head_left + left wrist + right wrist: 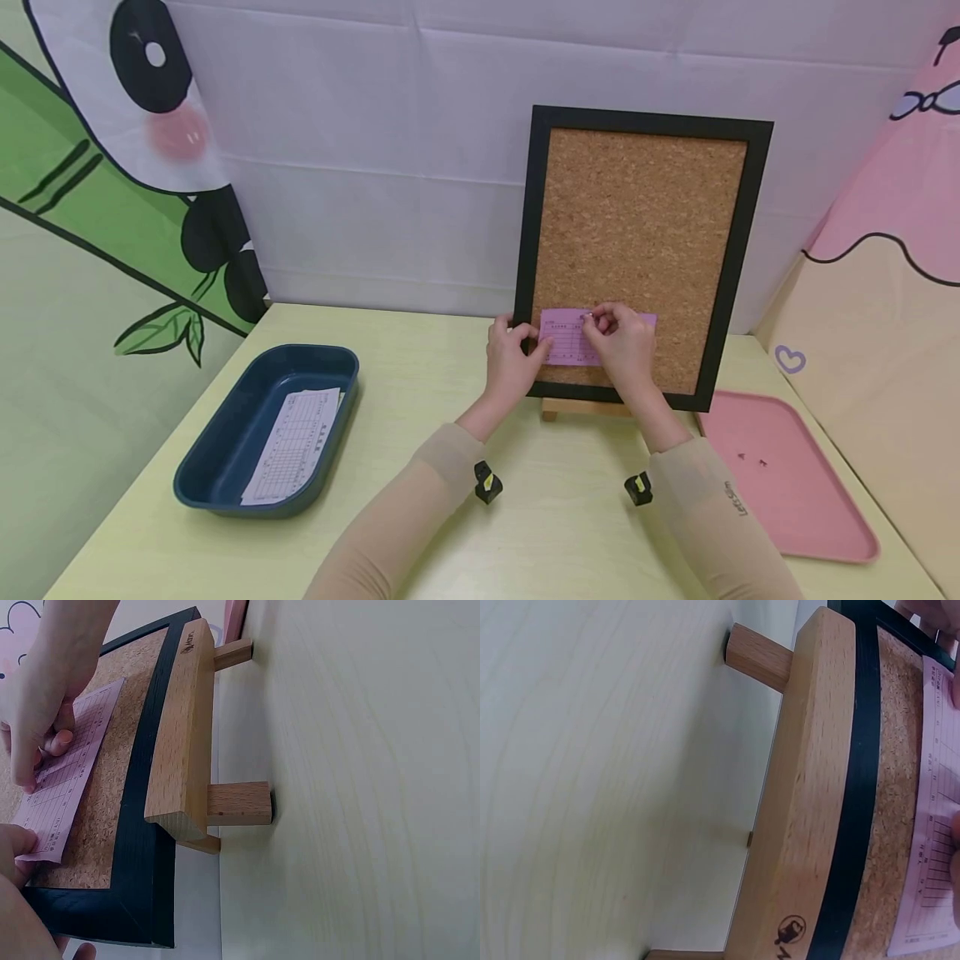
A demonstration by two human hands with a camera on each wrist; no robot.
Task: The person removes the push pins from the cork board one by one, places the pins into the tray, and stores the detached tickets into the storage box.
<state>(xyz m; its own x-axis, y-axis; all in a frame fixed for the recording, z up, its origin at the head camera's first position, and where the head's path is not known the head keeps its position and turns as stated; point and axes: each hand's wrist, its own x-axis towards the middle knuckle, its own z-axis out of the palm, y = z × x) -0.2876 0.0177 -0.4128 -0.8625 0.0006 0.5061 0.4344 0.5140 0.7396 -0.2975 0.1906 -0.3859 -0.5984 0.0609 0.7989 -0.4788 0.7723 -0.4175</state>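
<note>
Pink slip (570,337) lies flat against the cork board (637,208), its left edge pinched by the left hand (510,358) while the right hand (622,342) pinches something small at its top.

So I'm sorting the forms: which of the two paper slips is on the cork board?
The pink slip, held against the cork board near its lower edge by both hands. The other, a white slip, lies in the dark blue tray on the left.

Head view looks down; both wrist views closely share the cork board (637,250).
</note>
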